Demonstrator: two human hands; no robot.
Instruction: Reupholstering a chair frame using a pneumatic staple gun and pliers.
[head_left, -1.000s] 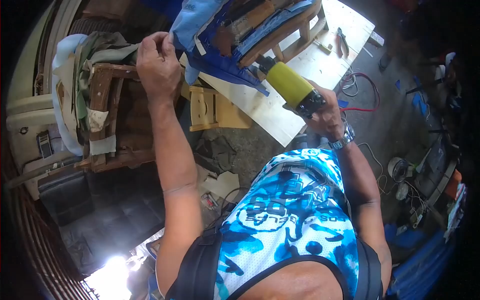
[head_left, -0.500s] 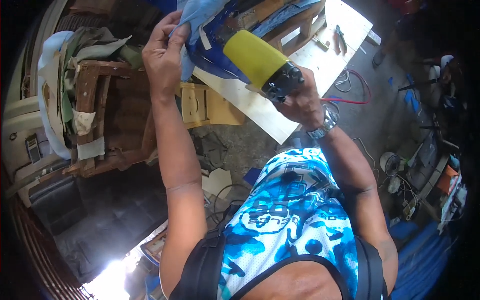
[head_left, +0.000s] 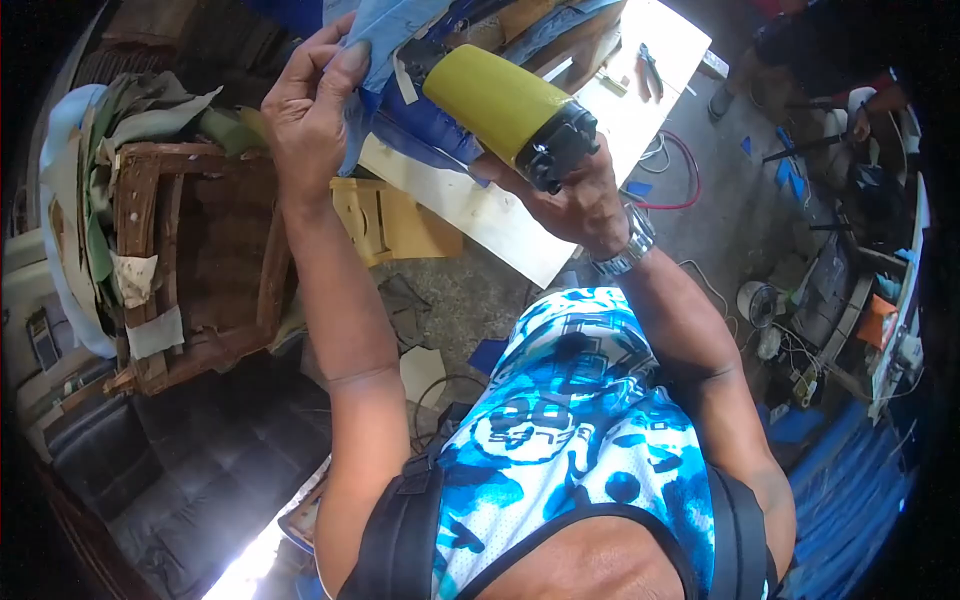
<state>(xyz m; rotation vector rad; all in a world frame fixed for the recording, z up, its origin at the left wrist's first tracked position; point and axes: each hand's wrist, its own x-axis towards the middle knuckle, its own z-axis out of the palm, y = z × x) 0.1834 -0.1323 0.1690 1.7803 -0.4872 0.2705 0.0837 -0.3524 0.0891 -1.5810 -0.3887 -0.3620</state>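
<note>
At the top, my left hand (head_left: 315, 125) pinches the edge of a light blue cloth (head_left: 385, 35) between thumb and fingers. My right hand (head_left: 580, 205) grips a staple gun (head_left: 495, 100) with a yellow body and black end cap; its handle is hidden under the body. The gun's far end lies over dark blue covering (head_left: 420, 140) and beside a narrow white strip (head_left: 404, 80). Cloth and covering lie on a wooden furniture frame (head_left: 590, 50), which rests on a white table (head_left: 520, 230).
Pliers (head_left: 650, 72) lie on the table's right part. A red hose (head_left: 695, 175) loops beside it. On the left stand a bare wooden chair frame (head_left: 145, 250) and a black tufted cushion (head_left: 190, 450). A yellow wooden piece (head_left: 400, 220) sits below the table. Another person's foot (head_left: 718, 105) shows upper right.
The whole view has shifted, so the surroundings sit further left. The staple gun lies slightly flatter across the picture. Both hands keep their holds.
</note>
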